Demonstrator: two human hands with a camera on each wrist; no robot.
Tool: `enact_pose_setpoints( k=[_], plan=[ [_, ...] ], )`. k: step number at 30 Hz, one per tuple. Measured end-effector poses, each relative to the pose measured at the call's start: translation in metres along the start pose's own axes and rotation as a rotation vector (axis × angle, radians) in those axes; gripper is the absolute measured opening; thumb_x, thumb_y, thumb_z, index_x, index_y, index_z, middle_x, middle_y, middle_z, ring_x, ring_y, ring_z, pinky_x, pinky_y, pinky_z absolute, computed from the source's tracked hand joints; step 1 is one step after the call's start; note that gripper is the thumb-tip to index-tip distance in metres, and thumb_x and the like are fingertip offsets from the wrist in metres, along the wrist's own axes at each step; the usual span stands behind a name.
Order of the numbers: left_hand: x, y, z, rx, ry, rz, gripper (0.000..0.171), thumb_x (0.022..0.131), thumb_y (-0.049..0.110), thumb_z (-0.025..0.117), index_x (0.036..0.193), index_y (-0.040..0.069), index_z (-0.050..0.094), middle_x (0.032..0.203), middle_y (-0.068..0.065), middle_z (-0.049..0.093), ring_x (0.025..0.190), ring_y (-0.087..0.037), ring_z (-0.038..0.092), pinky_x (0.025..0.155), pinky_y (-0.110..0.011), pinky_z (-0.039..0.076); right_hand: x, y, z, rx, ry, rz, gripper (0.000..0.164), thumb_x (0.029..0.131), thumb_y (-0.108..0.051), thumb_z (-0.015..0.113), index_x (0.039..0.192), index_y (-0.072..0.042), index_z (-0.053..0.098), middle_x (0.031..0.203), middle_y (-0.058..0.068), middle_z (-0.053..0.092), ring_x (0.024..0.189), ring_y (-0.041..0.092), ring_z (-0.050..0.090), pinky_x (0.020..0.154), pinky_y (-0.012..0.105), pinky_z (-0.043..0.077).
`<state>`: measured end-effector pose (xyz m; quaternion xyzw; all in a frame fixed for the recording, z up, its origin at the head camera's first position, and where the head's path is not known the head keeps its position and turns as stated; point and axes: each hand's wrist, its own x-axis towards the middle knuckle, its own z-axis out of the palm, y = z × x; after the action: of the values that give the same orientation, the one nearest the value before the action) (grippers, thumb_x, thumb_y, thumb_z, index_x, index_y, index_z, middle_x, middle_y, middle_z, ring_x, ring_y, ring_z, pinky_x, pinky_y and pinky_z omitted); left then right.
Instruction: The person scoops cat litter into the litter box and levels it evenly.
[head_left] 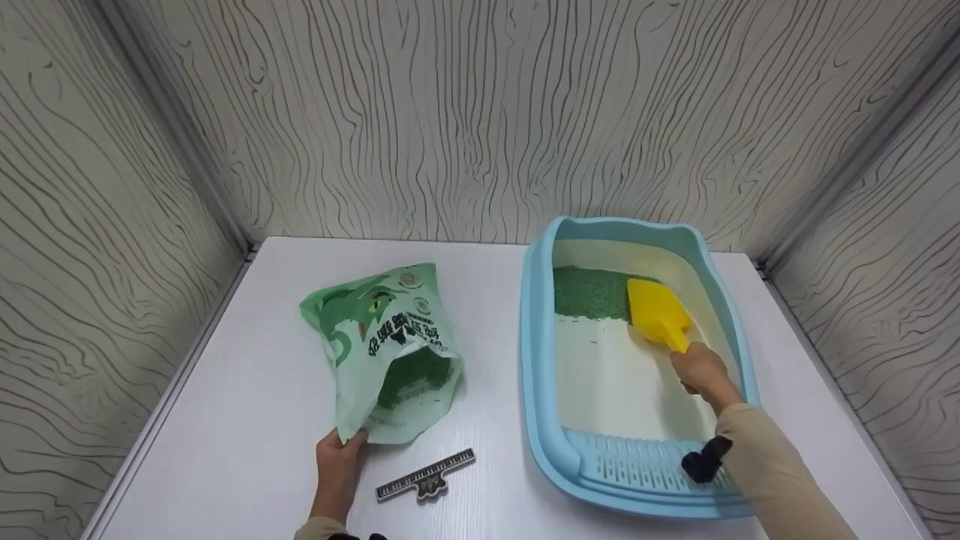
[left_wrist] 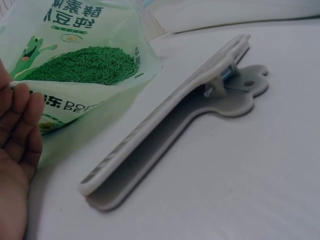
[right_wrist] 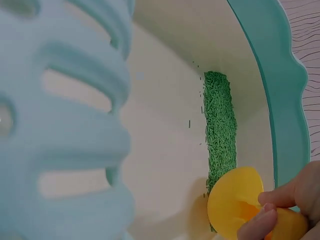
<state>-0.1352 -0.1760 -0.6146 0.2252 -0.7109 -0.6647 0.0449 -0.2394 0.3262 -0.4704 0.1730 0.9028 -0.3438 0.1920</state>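
Observation:
My right hand (head_left: pixel 703 369) grips the handle of a yellow scoop (head_left: pixel 657 309) inside a blue litter box (head_left: pixel 536 375). The scoop's blade lies over the right part of green cat litter pellets (head_left: pixel 591 291), which form a band at the far end of the box. In the right wrist view, thumb and fingers close round the scoop's handle (right_wrist: pixel 290 225). On the left, my left hand (head_left: pixel 339 450) pinches the mouth edge of a green litter bag (head_left: pixel 356 330). The bag lies with its mouth toward me, and green pellets (left_wrist: pixel 90 65) show inside.
A long grey bag clip (head_left: pixel 426 476) lies on the white table (head_left: pixel 247 405), in front of the bag and right of my left hand. A slotted ledge (head_left: pixel 630 459) spans the near end of the box. Patterned panels (head_left: pixel 420 120) stand behind and on both sides.

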Motion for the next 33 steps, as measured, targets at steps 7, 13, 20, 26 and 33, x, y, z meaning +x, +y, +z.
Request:
enact_pose_setpoints(
  k=[7,13,20,26,33],
  plan=[
    [0.001,0.001,-0.001,0.015,0.004,0.005,0.035,0.088,0.008,0.062,0.118,-0.010,0.061,0.105,-0.001,0.073,0.084,0.013,0.056,0.080,-0.007,0.045,-0.004,-0.004,0.003,-0.005,0.033,-0.011,0.031,0.099,-0.020,0.037,0.112,0.008,0.040,0.073,0.003,0.041,0.059,0.014,0.043,0.054,0.023,0.042],
    [0.002,0.001,-0.002,-0.005,0.007,-0.005,0.035,0.087,0.008,0.062,0.117,-0.010,0.061,0.105,0.001,0.073,0.085,0.013,0.056,0.079,-0.007,0.045,-0.011,-0.008,0.007,0.000,0.024,-0.008,0.033,0.100,-0.022,0.037,0.114,0.008,0.038,0.078,0.005,0.041,0.064,0.015,0.044,0.057,0.022,0.043],
    [0.001,0.000,-0.001,0.004,0.009,-0.016,0.033,0.087,0.009,0.062,0.115,-0.009,0.062,0.105,-0.002,0.073,0.084,0.011,0.056,0.079,-0.007,0.045,-0.020,-0.011,0.012,0.004,0.030,-0.020,0.035,0.099,-0.023,0.038,0.114,0.009,0.039,0.080,0.007,0.042,0.065,0.015,0.045,0.056,0.021,0.044],
    [0.001,0.000,-0.001,0.013,0.013,-0.007,0.032,0.086,0.008,0.063,0.114,-0.008,0.064,0.102,0.001,0.073,0.083,0.009,0.056,0.079,-0.008,0.045,-0.033,-0.017,0.017,0.022,0.042,-0.012,0.041,0.100,-0.024,0.038,0.123,0.010,0.035,0.084,0.009,0.043,0.069,0.017,0.047,0.059,0.021,0.046],
    [0.000,0.000,0.000,-0.019,0.012,0.007,0.030,0.087,0.006,0.063,0.112,-0.009,0.064,0.091,0.013,0.072,0.081,0.009,0.057,0.079,-0.008,0.046,-0.047,-0.022,0.023,0.055,0.072,-0.039,0.042,0.101,-0.025,0.038,0.126,0.009,0.035,0.083,0.008,0.045,0.069,0.017,0.048,0.060,0.021,0.046]
  ],
)
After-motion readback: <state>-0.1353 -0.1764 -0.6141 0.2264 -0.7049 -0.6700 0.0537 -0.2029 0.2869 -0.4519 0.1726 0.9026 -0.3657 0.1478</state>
